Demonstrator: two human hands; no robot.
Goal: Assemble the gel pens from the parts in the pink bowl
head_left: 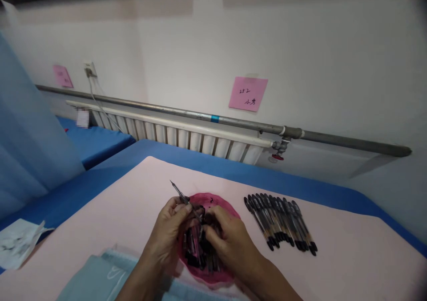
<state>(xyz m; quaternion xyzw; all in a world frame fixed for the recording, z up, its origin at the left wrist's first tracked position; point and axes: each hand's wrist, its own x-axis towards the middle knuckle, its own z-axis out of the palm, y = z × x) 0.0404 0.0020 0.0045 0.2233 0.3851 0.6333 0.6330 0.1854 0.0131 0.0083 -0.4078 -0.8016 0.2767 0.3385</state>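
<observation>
My left hand [171, 223] is closed around an uncapped pen [179, 190], its thin dark tip pointing up and to the left. Close beside it, my right hand [227, 232] has thumb and fingers pinched together near the pen's rear end, and whatever they grip is hidden. Both hands are over a round pink basket [216, 282], which holds a jumble of black and clear pen parts [195, 252]. To the right, several capped black pens [278, 218] lie side by side in a slanting row on a pink sheet [353, 247].
A light blue cloth [96, 276] lies at the near left, with a white paper [20, 241] farther left. Blue padding [200, 158] borders the pink sheet. Behind stand a white radiator [183, 136] and a metal pipe [187, 113] along the wall. A blue curtain [30, 127] hangs at left.
</observation>
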